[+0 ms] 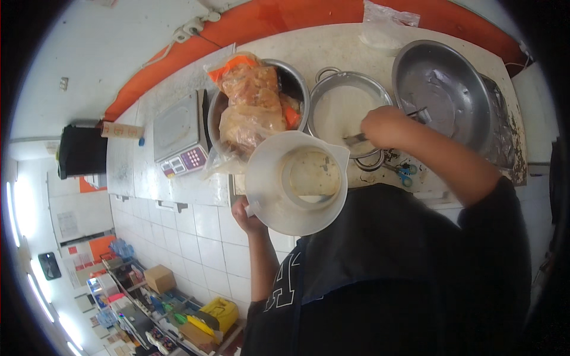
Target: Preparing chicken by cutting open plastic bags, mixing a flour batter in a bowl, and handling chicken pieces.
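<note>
My left hand (247, 216) is closed round the handle of a large translucent plastic measuring jug (267, 202). The jug tilts toward the pot, and a little clear liquid seems to lie inside it. My right hand (386, 127) is closed on a metal utensil (356, 139) whose flat end dips into the pot. Its kind is unclear because my fingers cover the middle. The two-handled steel pot (380, 89) holds a pale, creamy liquid (341, 110). Part of the pot's near left rim is hidden behind the jug.
Left of the pot, a steel bowl (301, 80) holds bagged raw meat (249, 113). Farther left are a digital scale (177, 130) and stacked cups (122, 130). To the right stands a wide steel basin (442, 101); blue-handled scissors (406, 175) lie near the edge. A bag of white powder (386, 29) sits behind.
</note>
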Available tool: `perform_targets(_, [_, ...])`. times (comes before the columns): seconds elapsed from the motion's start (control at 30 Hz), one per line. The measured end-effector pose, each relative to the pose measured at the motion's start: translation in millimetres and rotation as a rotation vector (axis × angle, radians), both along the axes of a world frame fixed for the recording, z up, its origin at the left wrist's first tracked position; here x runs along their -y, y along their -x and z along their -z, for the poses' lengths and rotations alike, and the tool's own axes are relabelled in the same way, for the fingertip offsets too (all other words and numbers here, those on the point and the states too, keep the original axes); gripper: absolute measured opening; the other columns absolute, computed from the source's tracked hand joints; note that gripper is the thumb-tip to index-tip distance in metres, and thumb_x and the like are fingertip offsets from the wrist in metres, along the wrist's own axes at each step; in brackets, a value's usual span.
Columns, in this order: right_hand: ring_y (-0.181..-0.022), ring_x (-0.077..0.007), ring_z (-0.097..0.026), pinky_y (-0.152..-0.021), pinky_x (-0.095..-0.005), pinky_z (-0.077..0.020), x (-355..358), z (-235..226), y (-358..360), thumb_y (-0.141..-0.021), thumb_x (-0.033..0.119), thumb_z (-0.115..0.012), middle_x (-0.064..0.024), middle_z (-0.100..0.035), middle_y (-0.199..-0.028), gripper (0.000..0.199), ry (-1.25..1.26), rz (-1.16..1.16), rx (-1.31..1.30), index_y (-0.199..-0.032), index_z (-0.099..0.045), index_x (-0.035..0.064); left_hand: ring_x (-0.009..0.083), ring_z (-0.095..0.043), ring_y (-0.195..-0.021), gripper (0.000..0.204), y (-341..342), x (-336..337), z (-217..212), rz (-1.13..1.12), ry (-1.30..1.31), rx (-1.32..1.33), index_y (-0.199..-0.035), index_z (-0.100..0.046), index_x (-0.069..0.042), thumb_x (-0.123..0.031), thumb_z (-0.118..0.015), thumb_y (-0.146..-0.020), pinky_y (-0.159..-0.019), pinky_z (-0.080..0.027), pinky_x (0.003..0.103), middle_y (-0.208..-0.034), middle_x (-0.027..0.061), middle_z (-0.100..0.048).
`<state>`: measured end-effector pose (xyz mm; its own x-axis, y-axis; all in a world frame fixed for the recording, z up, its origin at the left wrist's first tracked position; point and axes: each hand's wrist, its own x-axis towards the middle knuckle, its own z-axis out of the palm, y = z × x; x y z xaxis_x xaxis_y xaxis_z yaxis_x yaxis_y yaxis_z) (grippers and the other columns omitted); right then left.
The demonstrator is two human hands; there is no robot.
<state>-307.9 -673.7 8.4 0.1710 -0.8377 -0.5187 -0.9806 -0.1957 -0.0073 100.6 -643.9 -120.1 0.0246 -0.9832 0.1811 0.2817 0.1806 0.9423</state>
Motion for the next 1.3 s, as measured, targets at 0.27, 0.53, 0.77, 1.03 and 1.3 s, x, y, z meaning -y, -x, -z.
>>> perform_targets(0.27, [-0.087, -0.0288, -0.07, -0.07, -0.0405, -0.0549, -7, 25, 13, -0.08, 0.009, -0.06, -0.0147, -0.071, -0.091, 0.02, 0.376, 0.263, -0.014, -0.092, -0.074, 0.0033, 0.0249, -0.064, -0.087, 0.045, 57, -23, -69, -0.333, -0.46, -0.157, -0.095, -0.058, 0.003, -0.041, -0.047, -0.092, -0.068, -0.054, 0.035, -0.097, 0.0128, -0.062])
perform_targets(0.53, [-0.087, -0.0293, -0.07, -0.07, -0.0399, -0.0556, 3, 48, 13, -0.079, 0.009, -0.06, -0.0153, -0.071, -0.093, 0.018, 0.283, 0.094, 0.129, -0.089, -0.074, 0.0038, 0.0227, -0.064, -0.081, 0.017, 56, -33, -131, -0.443, -0.199, -0.029, -0.094, -0.055, 0.006, -0.011, -0.051, -0.091, -0.068, -0.056, 0.035, -0.09, 0.016, -0.061])
perform_targets(0.77, [-0.087, -0.0299, -0.07, -0.069, -0.0412, -0.0557, -3, -3, 21, -0.08, 0.008, -0.059, -0.0148, -0.071, -0.094, 0.019, 0.1, 0.053, 0.081, -0.09, -0.074, 0.0031, 0.0245, -0.065, -0.083, 0.034, 53, -14, -201, -0.63, -0.138, 0.066, -0.096, -0.061, 0.006, -0.023, -0.044, -0.089, -0.069, -0.055, 0.036, -0.09, 0.0146, -0.064])
perform_targets(1.03, [-0.089, -0.0314, -0.07, -0.071, -0.0421, -0.0559, -9, 17, 26, -0.08, 0.008, -0.058, -0.0166, -0.071, -0.097, 0.021, 0.19, 0.206, 0.091, -0.094, -0.073, 0.0015, 0.0261, -0.064, -0.097, 0.04, 67, 36, -244, -0.434, -0.028, 0.056, -0.107, -0.061, 0.006, -0.026, -0.045, -0.09, -0.079, -0.055, 0.039, -0.102, 0.0147, -0.065])
perform_targets(1.3, [-0.09, -0.0323, -0.07, -0.072, -0.0421, -0.0558, -12, 46, 8, -0.077, 0.007, -0.062, -0.0183, -0.07, -0.098, 0.022, 0.235, 0.404, 0.166, -0.095, -0.073, 0.0009, 0.0107, -0.029, -0.047, 0.035, 116, 129, -282, -0.038, -0.073, -0.329, -0.058, -0.035, -0.015, -0.02, -0.052, -0.089, -0.048, -0.029, 0.026, -0.052, -0.0008, -0.031])
